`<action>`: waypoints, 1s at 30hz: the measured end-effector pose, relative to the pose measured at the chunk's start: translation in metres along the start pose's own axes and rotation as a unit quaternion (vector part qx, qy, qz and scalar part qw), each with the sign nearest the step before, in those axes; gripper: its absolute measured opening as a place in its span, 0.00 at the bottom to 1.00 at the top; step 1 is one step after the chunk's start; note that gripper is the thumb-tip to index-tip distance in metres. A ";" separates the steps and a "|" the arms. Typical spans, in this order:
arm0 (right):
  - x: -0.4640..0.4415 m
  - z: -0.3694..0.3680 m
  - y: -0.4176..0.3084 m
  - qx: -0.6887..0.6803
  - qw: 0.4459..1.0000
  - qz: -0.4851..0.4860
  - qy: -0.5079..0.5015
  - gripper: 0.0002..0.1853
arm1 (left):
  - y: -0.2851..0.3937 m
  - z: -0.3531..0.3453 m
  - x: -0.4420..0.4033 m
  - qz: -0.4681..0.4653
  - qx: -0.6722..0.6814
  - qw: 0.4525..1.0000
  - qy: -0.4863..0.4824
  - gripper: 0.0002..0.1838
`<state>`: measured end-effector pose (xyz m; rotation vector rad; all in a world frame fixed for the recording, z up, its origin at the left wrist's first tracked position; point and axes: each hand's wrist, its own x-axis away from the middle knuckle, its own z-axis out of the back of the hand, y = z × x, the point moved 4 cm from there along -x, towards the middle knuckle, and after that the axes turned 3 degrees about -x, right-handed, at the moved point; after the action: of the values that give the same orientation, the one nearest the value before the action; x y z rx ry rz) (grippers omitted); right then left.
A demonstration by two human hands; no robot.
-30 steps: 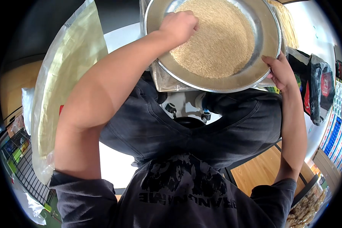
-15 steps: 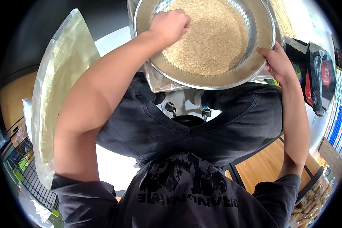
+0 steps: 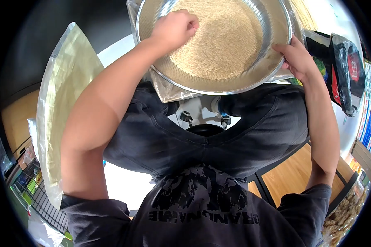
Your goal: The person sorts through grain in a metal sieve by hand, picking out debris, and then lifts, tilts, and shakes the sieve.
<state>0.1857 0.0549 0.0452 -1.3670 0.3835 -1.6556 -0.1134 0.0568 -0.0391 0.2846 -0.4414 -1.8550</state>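
Observation:
A wide round metal sieve (image 3: 272, 68) with a fine mesh wall holds a broad layer of pale tan grain (image 3: 222, 45). My left hand (image 3: 175, 29) is over the left part of the sieve, fingers curled together at the edge of the grain; what they hold, if anything, is hidden. At the right side, my right hand (image 3: 297, 57) grips the rim, thumb inside and fingers outside. Clear plastic (image 3: 169, 88) lies under the sieve, above my knees.
A yellowish woven sack (image 3: 64, 94) stands by my left arm. On the right lies a black and red plastic package (image 3: 346, 74). A wire rack (image 3: 41, 201) is at lower left, wooden boards (image 3: 288, 173) at lower right, and a bag of brown dried goods (image 3: 344, 214) beyond them.
The sieve, both hands and the right-hand package have shifted left in the view. My left fingers stay curled and my right hand keeps its hold on the rim.

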 end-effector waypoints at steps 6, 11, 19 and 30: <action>-0.002 0.000 0.004 -0.038 0.999 0.015 -0.017 0.28 | 0.020 0.014 0.002 0.074 0.392 0.910 -0.110 0.09; -0.003 -0.002 0.006 -0.036 0.999 0.016 -0.003 0.30 | 0.039 0.027 0.003 0.072 0.564 0.807 -0.158 0.09; -0.001 -0.002 -0.001 -0.062 0.996 0.034 -0.050 0.31 | 0.077 0.043 0.007 0.053 0.664 0.728 -0.162 0.08; 0.002 0.004 -0.005 -0.094 0.993 0.053 -0.051 0.44 | 0.211 0.075 -0.164 -0.010 0.129 0.990 0.063 0.13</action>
<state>0.1877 0.0568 0.0514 -1.5367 0.5531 -1.4859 0.0896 0.1655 0.1170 0.5790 -0.5935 -1.7872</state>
